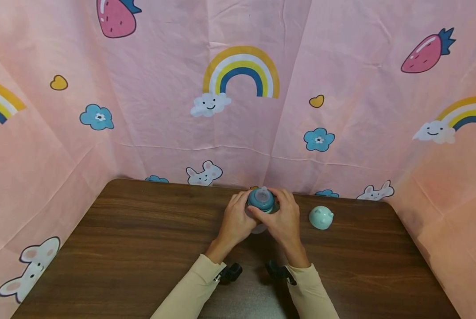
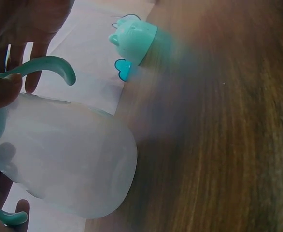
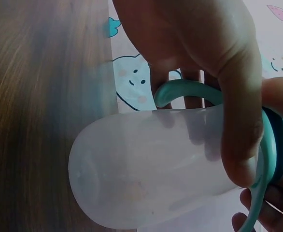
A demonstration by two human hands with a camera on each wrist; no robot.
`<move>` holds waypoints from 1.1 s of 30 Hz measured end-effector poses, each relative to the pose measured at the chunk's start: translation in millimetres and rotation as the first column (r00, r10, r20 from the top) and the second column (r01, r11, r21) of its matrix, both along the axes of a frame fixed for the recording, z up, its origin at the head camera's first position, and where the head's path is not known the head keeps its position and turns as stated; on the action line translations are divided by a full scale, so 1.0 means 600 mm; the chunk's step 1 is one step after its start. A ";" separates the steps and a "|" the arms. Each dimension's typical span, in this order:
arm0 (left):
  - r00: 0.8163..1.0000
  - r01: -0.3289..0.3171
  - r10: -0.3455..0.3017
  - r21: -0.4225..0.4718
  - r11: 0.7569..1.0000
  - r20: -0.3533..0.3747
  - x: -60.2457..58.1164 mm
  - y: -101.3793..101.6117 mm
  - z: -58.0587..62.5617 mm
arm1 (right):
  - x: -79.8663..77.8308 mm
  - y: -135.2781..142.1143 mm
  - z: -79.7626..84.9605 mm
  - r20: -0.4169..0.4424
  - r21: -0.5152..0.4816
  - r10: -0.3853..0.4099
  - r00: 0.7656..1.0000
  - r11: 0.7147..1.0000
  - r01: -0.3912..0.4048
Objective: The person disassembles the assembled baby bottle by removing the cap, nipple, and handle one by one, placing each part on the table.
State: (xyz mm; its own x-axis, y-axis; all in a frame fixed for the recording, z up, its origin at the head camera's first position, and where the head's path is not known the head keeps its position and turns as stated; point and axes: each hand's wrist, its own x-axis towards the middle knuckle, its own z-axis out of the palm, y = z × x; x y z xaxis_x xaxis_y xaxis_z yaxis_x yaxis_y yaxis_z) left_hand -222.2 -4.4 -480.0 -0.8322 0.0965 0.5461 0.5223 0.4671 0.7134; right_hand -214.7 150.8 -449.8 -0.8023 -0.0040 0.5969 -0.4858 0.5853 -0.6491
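Observation:
A baby bottle [image 1: 261,199] with a clear teat and a dark teal collar is held upright between both hands, near the table's far edge. Its frosted body [image 3: 141,169] and curved mint-green handles [image 2: 54,63] show in the wrist views. My left hand [image 1: 239,218] grips its left side at the handle. On the other side my right hand [image 1: 284,217] grips the neck, thumb laid across the front below the collar. The hands hide much of the body in the head view. To the right, a mint-green cap [image 1: 321,217] with small ears rests on the table.
The dark wood-grain table [image 1: 142,230] has rounded far corners. A pink patterned cloth [image 1: 162,110] hangs close behind and along both sides. Small black devices [image 1: 232,272] are strapped at both wrists, under beige sleeves.

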 end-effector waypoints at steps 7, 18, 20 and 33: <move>1.000 0.008 -0.008 0.000 1.000 0.006 -0.002 -0.001 -0.002 | -0.003 0.003 -0.001 -0.002 -0.002 0.017 1.000 1.000 -0.017; 1.000 0.020 -0.021 0.004 1.000 0.004 -0.002 -0.003 0.000 | -0.007 0.008 -0.003 0.028 -0.027 0.058 0.998 0.998 -0.057; 1.000 0.021 -0.021 0.005 1.000 0.005 -0.002 -0.003 0.000 | -0.006 0.009 -0.003 0.035 -0.031 0.064 0.997 0.998 -0.063; 1.000 0.012 -0.012 -0.001 1.000 -0.018 -0.004 -0.004 -0.004 | -0.007 0.012 -0.005 0.056 -0.035 0.111 0.992 0.993 -0.109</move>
State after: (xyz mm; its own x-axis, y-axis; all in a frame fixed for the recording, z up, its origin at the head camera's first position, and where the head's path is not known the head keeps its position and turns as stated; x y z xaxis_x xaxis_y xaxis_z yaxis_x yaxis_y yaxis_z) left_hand -224.5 -6.6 -482.6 -0.8212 0.1069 0.5605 0.5403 0.4616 0.7036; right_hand -219.1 158.1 -452.8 -0.8311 -0.0759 0.5509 -0.5074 0.5090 -0.6953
